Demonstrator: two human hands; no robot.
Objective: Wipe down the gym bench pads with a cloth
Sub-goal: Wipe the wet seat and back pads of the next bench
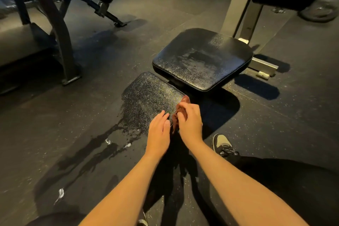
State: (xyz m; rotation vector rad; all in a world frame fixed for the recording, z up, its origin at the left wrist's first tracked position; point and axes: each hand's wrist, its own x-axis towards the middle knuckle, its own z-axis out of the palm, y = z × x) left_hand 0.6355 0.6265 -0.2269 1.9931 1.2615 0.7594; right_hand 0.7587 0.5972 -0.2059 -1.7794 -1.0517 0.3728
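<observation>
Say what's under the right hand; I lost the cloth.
A reddish-brown cloth shows under the right hand, at the right edge of the near pad. Most of it is covered.

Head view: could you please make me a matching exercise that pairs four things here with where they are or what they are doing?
1. left hand
2. right hand
3. shoe
4. far pad

A. on the floor, right of both hands
B. grips the cloth
C. rests flat on the near pad
D. beyond the near pad, surface streaked

Pairs: 1-C, 2-B, 3-A, 4-D
</observation>
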